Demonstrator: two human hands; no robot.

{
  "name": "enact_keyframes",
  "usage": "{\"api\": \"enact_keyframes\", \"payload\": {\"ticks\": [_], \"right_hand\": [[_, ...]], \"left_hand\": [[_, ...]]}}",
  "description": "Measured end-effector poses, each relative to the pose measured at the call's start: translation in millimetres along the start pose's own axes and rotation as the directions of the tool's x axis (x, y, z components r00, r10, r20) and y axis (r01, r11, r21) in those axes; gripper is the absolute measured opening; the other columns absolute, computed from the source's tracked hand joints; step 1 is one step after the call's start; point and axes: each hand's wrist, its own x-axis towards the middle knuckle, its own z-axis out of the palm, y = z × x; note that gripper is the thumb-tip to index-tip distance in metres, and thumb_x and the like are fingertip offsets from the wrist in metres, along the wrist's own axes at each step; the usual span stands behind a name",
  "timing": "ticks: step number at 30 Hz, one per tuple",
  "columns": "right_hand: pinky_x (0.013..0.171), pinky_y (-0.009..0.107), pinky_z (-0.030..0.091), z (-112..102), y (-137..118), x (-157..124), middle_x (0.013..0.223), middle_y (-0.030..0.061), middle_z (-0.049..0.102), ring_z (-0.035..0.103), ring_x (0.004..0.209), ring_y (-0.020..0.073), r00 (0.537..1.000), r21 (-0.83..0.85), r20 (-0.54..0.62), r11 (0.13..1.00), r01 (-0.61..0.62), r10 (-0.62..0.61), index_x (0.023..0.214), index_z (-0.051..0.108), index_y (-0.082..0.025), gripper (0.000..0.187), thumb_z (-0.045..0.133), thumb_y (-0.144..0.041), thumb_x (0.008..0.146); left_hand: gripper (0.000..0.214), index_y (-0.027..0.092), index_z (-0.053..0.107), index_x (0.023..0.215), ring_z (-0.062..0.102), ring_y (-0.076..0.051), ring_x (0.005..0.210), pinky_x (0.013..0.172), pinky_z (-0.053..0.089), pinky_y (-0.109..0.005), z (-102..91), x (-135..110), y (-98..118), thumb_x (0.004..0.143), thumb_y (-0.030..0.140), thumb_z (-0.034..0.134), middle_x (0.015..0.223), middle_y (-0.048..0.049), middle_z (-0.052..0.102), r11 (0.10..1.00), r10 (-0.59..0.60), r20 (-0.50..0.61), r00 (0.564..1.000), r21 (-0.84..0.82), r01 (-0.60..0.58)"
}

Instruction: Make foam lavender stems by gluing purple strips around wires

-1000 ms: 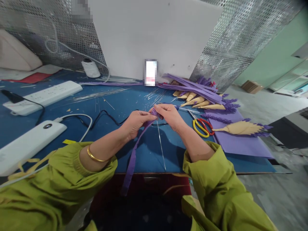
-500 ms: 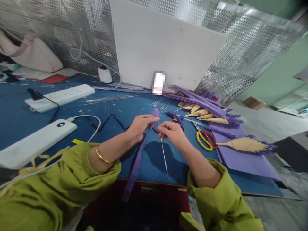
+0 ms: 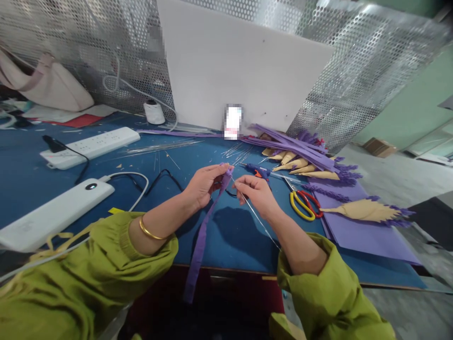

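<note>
Between my hands is a long purple paper strip (image 3: 199, 245), its upper end bunched at the tip of a thin wire (image 3: 261, 222). My left hand (image 3: 205, 185) pinches the strip at that bunched end, and the strip's tail hangs down past the table's front edge. My right hand (image 3: 255, 192) has its fingers closed on the wire just below the bunch. The wire slants down to the right, toward my right sleeve. Just beyond my right hand lies a blue glue gun (image 3: 258, 171). Scissors (image 3: 302, 206) with red and yellow handles rest to the right.
Purple flowers wrapped in tan paper (image 3: 361, 210) and purple sheets (image 3: 368, 241) lie at the right. A lit phone (image 3: 232, 122) leans on the white board (image 3: 244, 61). Loose wires (image 3: 163, 146), a power strip (image 3: 94, 146), a power bank (image 3: 60, 212) and a thread spool (image 3: 154, 112) occupy the left.
The wire has tilted, its lower end swinging right toward my right sleeve. The bunched purple end has tipped toward my left fingers, which now cover more of it.
</note>
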Motion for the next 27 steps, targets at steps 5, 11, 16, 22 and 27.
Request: {"api": "enact_keyframes", "payload": {"ticks": [5, 11, 16, 22, 27], "right_hand": [[0.043, 0.023, 0.04, 1.8, 1.0, 2.3, 0.054, -0.005, 0.058, 0.056, 0.042, 0.0107, 0.986, 0.019, -0.165, 0.999, 0.03, -0.027, 0.075, 0.064, -0.018, 0.023, 0.073, -0.038, 0.068], [0.046, 0.023, 0.041, 1.7, 0.0, 2.7, 0.045, -0.0044, 0.054, 0.052, 0.041, 0.0101, 0.98, 0.015, -0.195, 0.999, 0.047, -0.043, 0.068, 0.066, -0.016, 0.019, 0.071, -0.035, 0.07], [0.045, 0.024, 0.04, 3.0, -1.5, 1.4, 0.044, -0.0058, 0.05, 0.047, 0.04, 0.0088, 0.984, 0.082, -0.177, 0.996, 0.042, -0.027, 0.065, 0.064, -0.017, 0.018, 0.071, -0.033, 0.069], [0.046, 0.023, 0.041, 2.7, -1.4, 1.9, 0.05, -0.0047, 0.056, 0.052, 0.044, 0.0097, 0.985, 0.073, -0.169, 0.996, 0.052, -0.039, 0.074, 0.065, -0.018, 0.021, 0.072, -0.037, 0.069], [0.049, 0.023, 0.042, 2.8, -2.0, 1.5, 0.05, -0.0053, 0.055, 0.053, 0.046, 0.0097, 0.987, 0.016, -0.135, 0.995, 0.095, -0.092, 0.072, 0.06, -0.019, 0.022, 0.071, -0.038, 0.07]], "left_hand": [[0.03, 0.014, 0.077, 0.078, 0.057, -0.011, 0.065, 0.056, 0.043, -0.021, 2.3, -2.1, -4.3, 0.058, 0.034, 0.084, 0.076, -0.0044, 0.069, 0.999, -0.018, 0.019, 1.0, 0.035, 0.018], [0.031, 0.014, 0.077, 0.08, 0.058, -0.012, 0.067, 0.061, 0.045, -0.023, 2.2, -2.9, -6.7, 0.059, 0.037, 0.084, 0.078, -0.0053, 0.069, 0.996, -0.009, 0.064, 0.998, 0.094, 0.003], [0.035, 0.015, 0.076, 0.084, 0.057, -0.011, 0.064, 0.061, 0.045, -0.023, 0.6, -1.8, -2.3, 0.064, 0.044, 0.081, 0.073, -0.0035, 0.067, 0.997, 0.002, 0.115, 0.993, 0.071, -0.01], [0.03, 0.015, 0.066, 0.064, 0.049, -0.007, 0.052, 0.053, 0.04, -0.021, 2.3, -1.1, -1.1, 0.061, 0.04, 0.083, 0.059, 0.0012, 0.059, 0.997, 0.037, 0.081, 0.996, 0.057, -0.042], [0.031, 0.015, 0.062, 0.061, 0.047, -0.007, 0.053, 0.057, 0.041, -0.022, 4.9, -4.3, -5.4, 0.061, 0.037, 0.083, 0.058, 0.0023, 0.055, 0.996, 0.019, 0.095, 0.995, 0.081, -0.027]]}}
